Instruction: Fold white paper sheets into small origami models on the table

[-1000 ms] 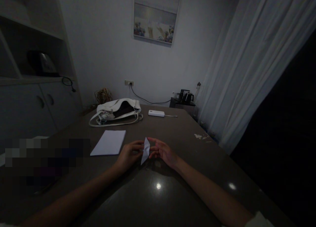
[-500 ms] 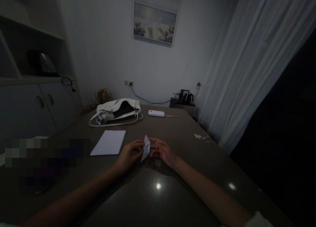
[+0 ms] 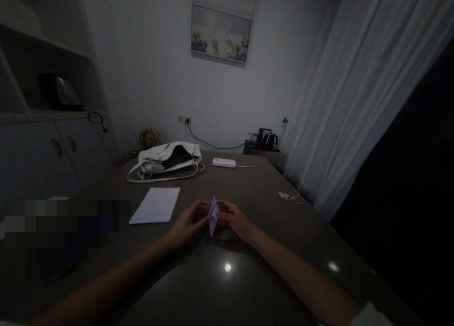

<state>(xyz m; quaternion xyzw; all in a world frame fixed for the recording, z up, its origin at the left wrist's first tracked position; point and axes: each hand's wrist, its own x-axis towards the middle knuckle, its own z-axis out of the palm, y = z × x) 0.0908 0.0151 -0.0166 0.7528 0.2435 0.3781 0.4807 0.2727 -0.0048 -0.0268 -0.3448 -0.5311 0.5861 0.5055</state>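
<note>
A small folded piece of white paper (image 3: pixel 213 218) is held on edge just above the dark table, its pointed ends up and down. From the left, my left hand (image 3: pixel 191 219) grips it, with the thumb at its near face. My right hand (image 3: pixel 234 217) is closed on its right side, the thumb pressed against the paper and the fingers partly behind it. The finer folds are too small and dim to make out. Left of my hands lies a stack of white paper sheets (image 3: pixel 156 205).
A white handbag (image 3: pixel 166 158) rests at the back left of the table (image 3: pixel 269 269). Behind my hands lies a white power bank (image 3: pixel 224 163) with a short cable. Pale worn marks (image 3: pixel 288 195) show near the right edge. A blurred-out patch covers the left side.
My right hand has closed on the folded paper, its thumb now pressing it. The paper has turned slightly and shifted a little to the right.
</note>
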